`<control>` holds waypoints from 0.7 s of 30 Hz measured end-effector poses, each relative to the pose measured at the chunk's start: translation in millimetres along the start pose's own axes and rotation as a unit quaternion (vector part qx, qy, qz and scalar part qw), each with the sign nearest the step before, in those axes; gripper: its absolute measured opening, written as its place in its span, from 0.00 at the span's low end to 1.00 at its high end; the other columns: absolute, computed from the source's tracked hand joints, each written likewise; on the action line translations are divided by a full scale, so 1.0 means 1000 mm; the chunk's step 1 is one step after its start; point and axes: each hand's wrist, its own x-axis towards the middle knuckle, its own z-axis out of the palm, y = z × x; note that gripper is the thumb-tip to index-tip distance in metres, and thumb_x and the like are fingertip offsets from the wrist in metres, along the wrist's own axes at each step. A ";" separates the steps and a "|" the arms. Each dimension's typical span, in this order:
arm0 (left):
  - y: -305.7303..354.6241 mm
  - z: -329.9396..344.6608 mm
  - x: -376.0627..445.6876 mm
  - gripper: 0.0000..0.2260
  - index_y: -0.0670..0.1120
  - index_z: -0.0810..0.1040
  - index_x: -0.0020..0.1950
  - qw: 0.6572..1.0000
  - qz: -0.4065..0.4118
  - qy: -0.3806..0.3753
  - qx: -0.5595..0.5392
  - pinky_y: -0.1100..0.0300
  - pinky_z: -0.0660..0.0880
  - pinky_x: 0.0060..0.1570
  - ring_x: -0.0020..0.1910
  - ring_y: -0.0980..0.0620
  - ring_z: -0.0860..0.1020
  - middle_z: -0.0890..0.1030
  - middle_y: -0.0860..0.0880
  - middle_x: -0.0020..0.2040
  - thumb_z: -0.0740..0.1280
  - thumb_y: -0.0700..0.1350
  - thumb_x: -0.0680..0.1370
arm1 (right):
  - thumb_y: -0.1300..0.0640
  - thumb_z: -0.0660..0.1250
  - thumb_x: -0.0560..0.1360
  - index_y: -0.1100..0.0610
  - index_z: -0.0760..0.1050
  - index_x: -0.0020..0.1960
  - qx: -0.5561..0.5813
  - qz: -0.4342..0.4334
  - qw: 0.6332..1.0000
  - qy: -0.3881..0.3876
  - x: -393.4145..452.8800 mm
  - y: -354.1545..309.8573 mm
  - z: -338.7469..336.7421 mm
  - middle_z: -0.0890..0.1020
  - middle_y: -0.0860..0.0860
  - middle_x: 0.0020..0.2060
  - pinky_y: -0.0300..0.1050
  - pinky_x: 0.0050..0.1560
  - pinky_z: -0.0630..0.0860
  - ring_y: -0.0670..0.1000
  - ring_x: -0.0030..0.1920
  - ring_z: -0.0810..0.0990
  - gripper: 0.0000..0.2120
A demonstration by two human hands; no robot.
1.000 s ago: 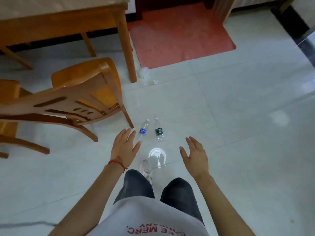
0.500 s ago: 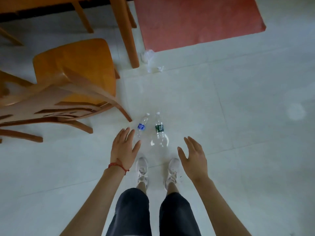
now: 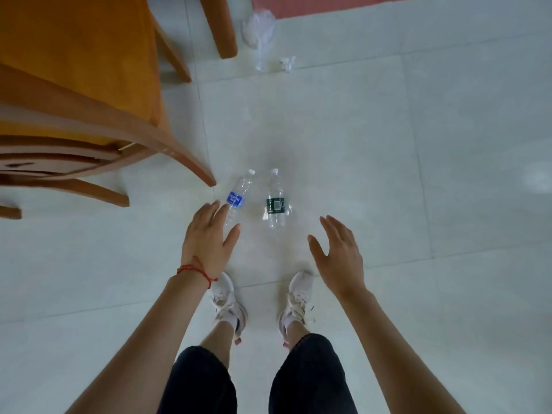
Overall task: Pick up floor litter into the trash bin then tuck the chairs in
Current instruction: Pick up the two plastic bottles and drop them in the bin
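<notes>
Two clear plastic bottles lie side by side on the pale tiled floor in front of my feet: a blue-label bottle (image 3: pixel 239 196) on the left and a green-label bottle (image 3: pixel 275 201) on the right. My left hand (image 3: pixel 207 240) hovers open just over the lower end of the blue-label bottle, a red string on its wrist. My right hand (image 3: pixel 337 255) is open too, held apart to the right of the green-label bottle. Farther off lie a crumpled clear plastic bag (image 3: pixel 258 28) and a small white paper scrap (image 3: pixel 287 62). A wooden chair (image 3: pixel 80 94) stands at the left, pulled out.
A wooden table leg (image 3: pixel 219 25) stands beside the plastic bag. A red mat (image 3: pixel 328 4) lies along the top edge. My white shoes (image 3: pixel 230 300) are planted just behind the bottles. The chair's rear leg (image 3: pixel 191 165) ends close to the blue-label bottle. No trash bin is in view.
The view has tilted down and closed in on the bottles. Both hands have lowered toward them, the left now over the blue-label bottle's base. The bottles have not moved.
</notes>
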 end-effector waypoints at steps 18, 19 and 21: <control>-0.124 0.194 0.140 0.21 0.40 0.66 0.69 1.000 -0.003 0.022 -0.021 0.53 0.60 0.68 0.70 0.44 0.61 0.67 0.40 0.70 0.60 0.48 0.78 | 0.51 0.63 0.76 0.57 0.67 0.69 -0.064 -0.066 0.996 0.020 0.150 0.128 0.169 0.69 0.54 0.69 0.51 0.63 0.68 0.54 0.70 0.65 0.23; -0.130 0.206 0.147 0.21 0.40 0.66 0.69 0.999 -0.005 0.026 -0.023 0.53 0.60 0.67 0.70 0.44 0.62 0.67 0.40 0.70 0.60 0.49 0.78 | 0.51 0.63 0.76 0.57 0.67 0.69 -0.063 -0.069 0.995 0.020 0.157 0.135 0.181 0.69 0.53 0.69 0.50 0.63 0.67 0.54 0.70 0.65 0.23; -0.143 0.228 0.160 0.21 0.40 0.66 0.68 0.999 -0.013 0.032 -0.033 0.53 0.61 0.67 0.70 0.44 0.63 0.68 0.41 0.69 0.60 0.49 0.78 | 0.51 0.63 0.76 0.56 0.67 0.69 -0.054 -0.075 0.996 0.020 0.169 0.146 0.204 0.69 0.53 0.70 0.49 0.63 0.67 0.53 0.70 0.65 0.23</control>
